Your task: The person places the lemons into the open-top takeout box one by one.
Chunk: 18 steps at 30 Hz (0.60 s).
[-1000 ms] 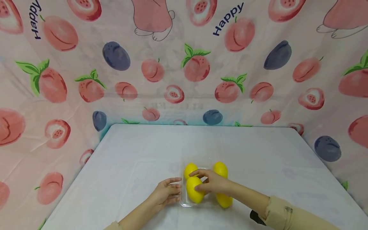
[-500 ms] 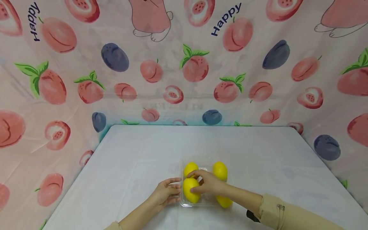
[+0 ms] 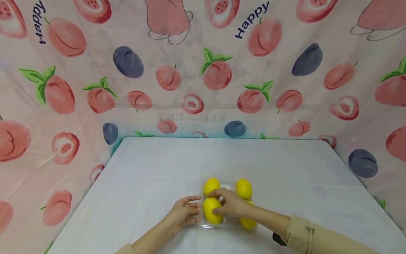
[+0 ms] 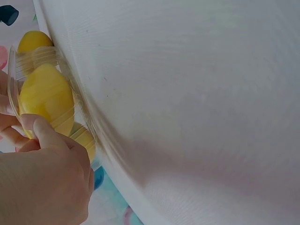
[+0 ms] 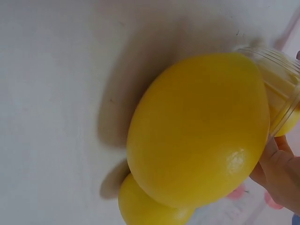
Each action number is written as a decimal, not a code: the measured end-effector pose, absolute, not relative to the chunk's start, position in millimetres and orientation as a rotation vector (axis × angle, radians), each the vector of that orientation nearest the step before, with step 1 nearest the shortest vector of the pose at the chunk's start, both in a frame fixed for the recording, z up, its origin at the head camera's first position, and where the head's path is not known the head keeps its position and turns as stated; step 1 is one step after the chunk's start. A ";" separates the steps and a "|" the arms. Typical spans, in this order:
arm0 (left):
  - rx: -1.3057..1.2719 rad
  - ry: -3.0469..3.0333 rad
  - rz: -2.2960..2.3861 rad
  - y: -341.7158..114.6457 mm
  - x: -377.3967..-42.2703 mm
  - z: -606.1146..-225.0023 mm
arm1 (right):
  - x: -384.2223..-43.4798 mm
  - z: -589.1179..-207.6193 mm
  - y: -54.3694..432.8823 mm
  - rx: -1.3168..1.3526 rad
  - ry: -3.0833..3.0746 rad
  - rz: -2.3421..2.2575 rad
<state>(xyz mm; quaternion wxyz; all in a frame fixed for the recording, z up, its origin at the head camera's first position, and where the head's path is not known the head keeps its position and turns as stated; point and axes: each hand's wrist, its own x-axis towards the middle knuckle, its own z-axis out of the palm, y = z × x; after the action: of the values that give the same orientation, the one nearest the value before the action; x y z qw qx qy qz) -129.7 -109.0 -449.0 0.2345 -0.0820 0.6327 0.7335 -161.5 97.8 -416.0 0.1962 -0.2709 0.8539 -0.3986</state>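
My right hand [image 3: 233,204] holds a smooth yellow oval fruit [image 3: 211,210] at the near left of a clear plastic tray [image 3: 207,226], the thumb on its right side and the fingers at its far end. Another yellow fruit [image 3: 211,186] sits behind it in the tray. With fingers extended, my left hand [image 3: 184,213] touches the tray's left wall. The left wrist view shows that hand [image 4: 56,154] against the tray wall [image 4: 40,56], with the held fruit [image 4: 47,96] behind the plastic. My right hand's palm side is hidden in the head view.
Two more yellow fruits, one far [image 3: 243,188] and one near [image 3: 248,224], lie on the white table [image 3: 158,165] right of the tray; my right forearm partly covers the near one. In the right wrist view a fruit [image 5: 201,131] fills the middle. A fruit-print cloth [image 3: 219,106] hangs behind.
My right hand has shifted slightly left with the yellow fruit, bringing it closer to the tray's left wall. My left hand has stayed at the tray's side.
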 end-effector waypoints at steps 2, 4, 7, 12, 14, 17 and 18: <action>-0.223 1.736 2.011 -108.9 -129.5 -448.9 | -161.6 -415.2 98.8 -0.771 2.393 -1.120; -0.224 1.735 2.010 -108.9 -129.1 -449.0 | -161.3 -414.5 100.3 -0.786 2.390 -1.130; -0.228 1.737 2.008 -109.1 -128.4 -449.0 | -160.6 -413.8 102.8 -0.800 2.382 -1.147; -0.217 1.729 2.016 -108.8 -129.1 -448.5 | -160.1 -412.9 107.1 -0.781 2.379 -1.168; -0.206 1.727 2.015 -108.7 -129.4 -448.1 | -160.2 -412.8 108.6 -0.777 2.381 -1.179; -0.200 1.727 2.014 -108.5 -129.8 -448.0 | -161.0 -412.4 110.5 -0.779 2.386 -1.198; -0.200 1.728 2.013 -108.5 -129.9 -448.0 | -161.1 -412.2 111.1 -0.778 2.385 -1.206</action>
<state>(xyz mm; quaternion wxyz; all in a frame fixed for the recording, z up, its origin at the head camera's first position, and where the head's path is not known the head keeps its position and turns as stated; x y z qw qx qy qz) -129.9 -108.5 -448.0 0.2381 -0.0730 0.6309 0.7348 -161.1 111.1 -412.2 0.1780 -0.2752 0.8431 -0.4263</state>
